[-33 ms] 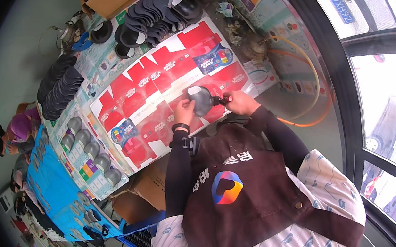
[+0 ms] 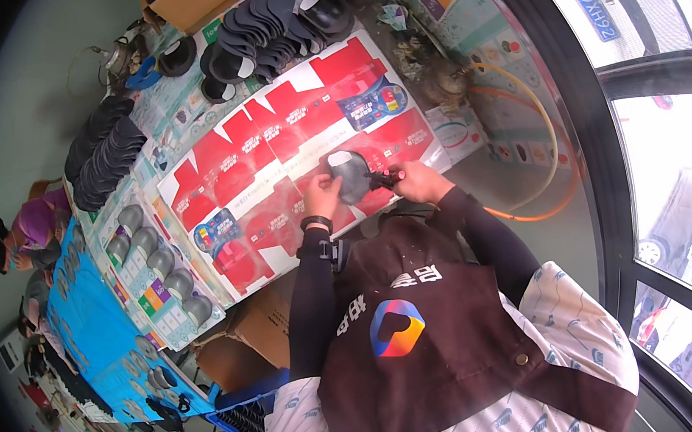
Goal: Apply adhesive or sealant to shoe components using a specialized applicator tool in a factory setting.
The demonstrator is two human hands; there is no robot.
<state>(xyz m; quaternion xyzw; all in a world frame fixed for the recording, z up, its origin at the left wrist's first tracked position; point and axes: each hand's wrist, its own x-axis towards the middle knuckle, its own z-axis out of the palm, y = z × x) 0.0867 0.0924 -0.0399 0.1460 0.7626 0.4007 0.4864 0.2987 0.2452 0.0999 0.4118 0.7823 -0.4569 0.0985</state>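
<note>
"What's different from the earlier frame?"

"Very little. The dark tool (image 2: pixel 388 178) sits a touch lower against the black piece (image 2: pixel 353 184), about its four o'clock side. The piece itself is in practically the same spot, white patch (image 2: pixel 339 159) at its eleven o'clock, over the red-printed sheet (image 2: pixel 294 132)."

"And the hands?"

"Both gripping. The left hand (image 2: pixel 324 194) pinches the piece's rim at nine o'clock. The right hand (image 2: pixel 422 182) is wrapped around the tool at three o'clock. I can't tell whether the tool's tip is touching the piece or just overlapping it from this angle."

"How much room around it?"

"Towards ten and eleven, the flat sheet runs open up to the stack of dark pads (image 2: pixel 265 29) near the far side of the desk (image 2: pixel 181 119). Between nine and ten stands another dark stack (image 2: pixel 100 154), past the sheet's edge. Between eight and nine, a row of grey cups (image 2: pixel 161 263) lines that side."

"Three and six?"

"At three the sheet ends just beyond the right hand; a yellow hose (image 2: pixel 554 138) loops farther out, beside the window frame (image 2: pixel 580 138). At six, the person's dark vest (image 2: pixel 433 377) comes right up near the desk's edge, so there's little space there."
</note>
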